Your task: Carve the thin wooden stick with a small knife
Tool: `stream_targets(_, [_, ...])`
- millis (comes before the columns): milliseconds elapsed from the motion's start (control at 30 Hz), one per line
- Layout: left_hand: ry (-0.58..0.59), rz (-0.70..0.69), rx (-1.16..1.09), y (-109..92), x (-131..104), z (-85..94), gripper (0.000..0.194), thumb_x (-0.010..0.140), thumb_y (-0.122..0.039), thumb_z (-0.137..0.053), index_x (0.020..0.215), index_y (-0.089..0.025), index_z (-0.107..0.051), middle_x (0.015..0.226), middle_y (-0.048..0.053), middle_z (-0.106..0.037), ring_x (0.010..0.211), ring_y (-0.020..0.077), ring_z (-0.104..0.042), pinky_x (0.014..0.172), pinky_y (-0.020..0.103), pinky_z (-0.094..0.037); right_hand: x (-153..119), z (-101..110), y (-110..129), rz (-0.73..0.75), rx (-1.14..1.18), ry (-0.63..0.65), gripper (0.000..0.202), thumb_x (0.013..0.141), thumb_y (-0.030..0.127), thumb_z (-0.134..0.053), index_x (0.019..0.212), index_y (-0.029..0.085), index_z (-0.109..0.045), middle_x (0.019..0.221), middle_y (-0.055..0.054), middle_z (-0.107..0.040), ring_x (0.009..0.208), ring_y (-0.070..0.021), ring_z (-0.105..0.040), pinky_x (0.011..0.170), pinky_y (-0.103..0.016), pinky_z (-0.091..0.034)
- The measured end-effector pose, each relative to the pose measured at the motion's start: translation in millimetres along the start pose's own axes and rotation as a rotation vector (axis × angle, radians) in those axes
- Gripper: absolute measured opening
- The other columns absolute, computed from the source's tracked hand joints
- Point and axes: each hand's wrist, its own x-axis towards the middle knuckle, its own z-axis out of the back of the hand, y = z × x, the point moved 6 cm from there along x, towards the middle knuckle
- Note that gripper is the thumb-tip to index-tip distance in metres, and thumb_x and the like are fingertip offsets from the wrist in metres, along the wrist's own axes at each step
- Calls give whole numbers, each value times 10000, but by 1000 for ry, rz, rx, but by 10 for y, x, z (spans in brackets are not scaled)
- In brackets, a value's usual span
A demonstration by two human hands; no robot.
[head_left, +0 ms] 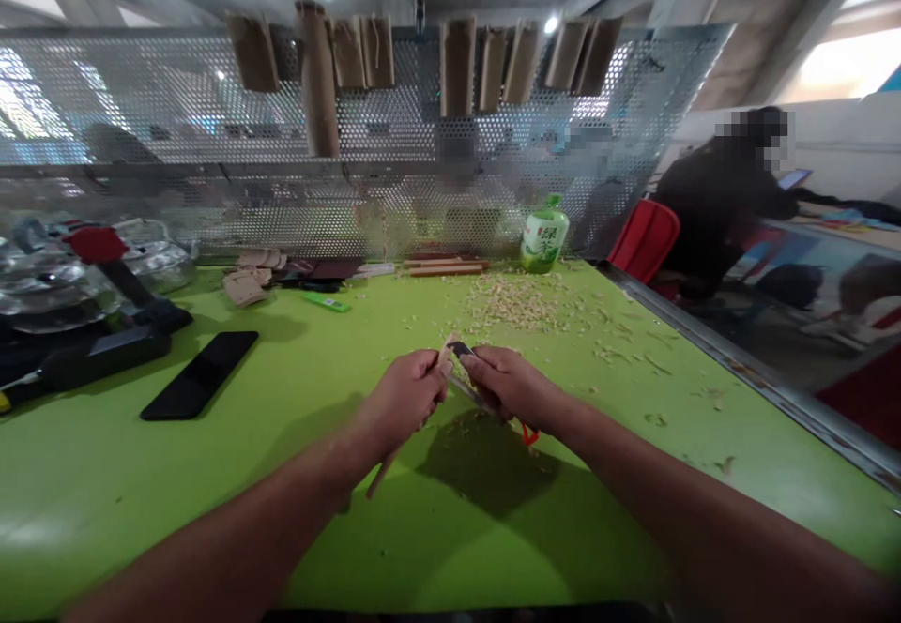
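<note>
My left hand (406, 388) is closed around a thin wooden stick (381, 476), whose lower end sticks out below the wrist. The stick's pale upper end shows above the left thumb. Close beside it, my right hand (512, 382) is wrapped around a knife (461, 349); its dark part points at the stick's tip. Most of the handle is hidden in the fingers. An orange-red loop (529, 434) hangs under the right hand. Both hands are held above the green table (316, 548), and wood shavings (517, 302) lie spread behind them.
A black phone (201, 375) lies left, near a black and red power tool (130, 290). Wood pieces (246, 285), a green cutter (326, 302), wooden strips (445, 267) and a green-labelled bottle (544, 236) line the back by a perforated panel (394, 173). A person (718, 201) sits at right.
</note>
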Motion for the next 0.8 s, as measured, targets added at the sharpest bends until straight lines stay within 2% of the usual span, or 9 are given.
stream_targets(133, [-13, -39, 52, 16, 31, 11, 297, 881, -466, -479, 794, -186, -523, 592, -58, -459, 398, 54, -326, 387, 194, -253, 20, 16, -16, 36, -6, -43, 403, 938, 496, -349, 644, 224, -391, 523, 38, -425, 486, -116, -383, 504, -248, -282])
stream_targets(300, [-54, -92, 173, -79, 3, 35, 301, 887, -462, -480, 795, -181, -538, 621, -43, -505, 453, 65, -375, 446, 201, -277, 48, 72, 19, 73, -260, -161, 512, 909, 636, -342, 692, 199, -498, 628, -1, -492, 591, -133, -444, 540, -252, -272])
stream_targets(533, [-30, -90, 210, -86, -3, 5, 237, 886, -382, -484, 838, -170, -579, 641, -21, -531, 494, 82, -415, 465, 202, -288, 17, 140, 43, -71, -522, -213, 657, 909, 709, -251, 689, 191, -590, 600, -20, -520, 523, -123, -403, 508, -271, -211])
stream_targets(667, [-28, -65, 172, -58, 3, -4, 212, 881, -360, -499, 852, -167, -581, 639, -24, -526, 473, 70, -405, 436, 191, -282, -10, 158, 98, -33, -631, -237, 707, 913, 717, -198, 708, 189, -620, 637, -48, -579, 515, -124, -394, 509, -276, -201])
stream_targets(800, [37, -10, -3, -64, -39, -47, 256, 883, -419, -522, 898, -170, -579, 663, -37, -523, 430, 46, -368, 395, 179, -298, -68, 177, 160, -14, -719, -284, 742, 911, 723, -144, 758, 192, -637, 638, -58, -600, 489, -129, -395, 509, -280, -185])
